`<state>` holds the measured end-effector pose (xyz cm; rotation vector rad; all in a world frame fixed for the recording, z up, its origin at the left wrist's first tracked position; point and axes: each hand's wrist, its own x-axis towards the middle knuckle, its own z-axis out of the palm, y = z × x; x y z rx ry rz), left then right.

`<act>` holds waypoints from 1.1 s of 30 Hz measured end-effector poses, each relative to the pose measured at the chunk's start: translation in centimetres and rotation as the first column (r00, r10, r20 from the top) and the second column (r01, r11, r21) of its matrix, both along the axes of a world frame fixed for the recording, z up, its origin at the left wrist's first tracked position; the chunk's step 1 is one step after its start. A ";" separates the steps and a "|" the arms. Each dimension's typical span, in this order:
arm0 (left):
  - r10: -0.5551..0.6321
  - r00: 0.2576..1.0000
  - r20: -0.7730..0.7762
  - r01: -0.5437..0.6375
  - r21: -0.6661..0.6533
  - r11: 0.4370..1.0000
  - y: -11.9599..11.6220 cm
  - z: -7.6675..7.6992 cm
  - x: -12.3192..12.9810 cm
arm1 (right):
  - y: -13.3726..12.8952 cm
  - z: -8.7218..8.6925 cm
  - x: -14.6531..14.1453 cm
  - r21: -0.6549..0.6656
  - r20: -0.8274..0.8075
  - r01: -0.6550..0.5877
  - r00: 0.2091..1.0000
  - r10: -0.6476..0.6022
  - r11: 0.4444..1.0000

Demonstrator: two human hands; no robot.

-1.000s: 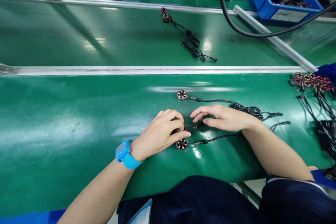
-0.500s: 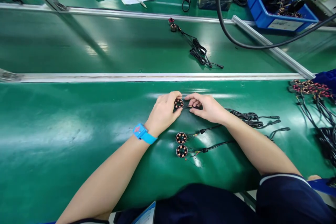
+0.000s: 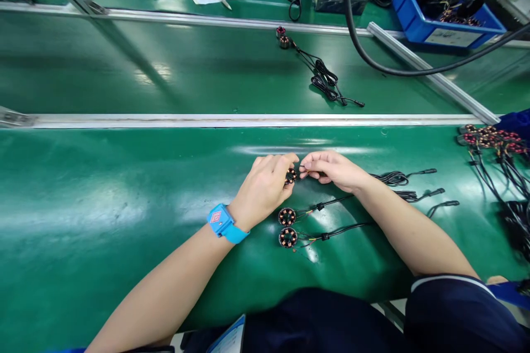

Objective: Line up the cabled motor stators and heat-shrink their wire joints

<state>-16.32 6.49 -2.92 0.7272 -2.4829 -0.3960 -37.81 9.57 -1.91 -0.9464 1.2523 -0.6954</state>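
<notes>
My left hand (image 3: 269,179), with a blue strap at its wrist, is closed round a small motor stator (image 3: 290,176) with copper windings. Just right of it, my right hand (image 3: 331,170) pinches the thin wires (image 3: 305,170) that come off this stator. Its black cable (image 3: 391,178) runs out from behind my right hand across the bench. Nearer my body lie two more stators, the upper one (image 3: 287,217) close above the lower one (image 3: 287,237). Their cables pass under my right forearm, which hides part of them.
A metal rail (image 3: 248,121) crosses the bench beyond my hands. On the moving-belt-like green strip past it lie wired stators (image 3: 284,41). Several more are piled (image 3: 492,138) at the right. A blue bin (image 3: 451,36) holds cables, and a thick black cable (image 3: 393,70) hangs in front.
My left hand has shifted slightly right and nearer me with the stator. The right hand's fingers have closed on the wires. The stators beyond the rail have slid a little right.
</notes>
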 end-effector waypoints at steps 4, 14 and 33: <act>-0.028 0.995 0.096 0.018 0.106 0.994 0.1 1.0 0.2 | 0.1 -0.2 -0.3 -0.095 -0.070 -0.111 0.992 0.105 0.989; -0.319 0.929 0.186 0.245 0.335 0.910 -1.1 3.0 1.7 | 0.4 3.0 -2.1 -0.310 -0.632 -0.501 0.743 0.218 0.808; 0.296 0.849 -0.437 -0.386 -0.133 0.913 -4.7 -1.7 1.3 | -17.1 -4.0 -19.6 -0.476 -0.858 -0.052 0.247 -0.450 0.878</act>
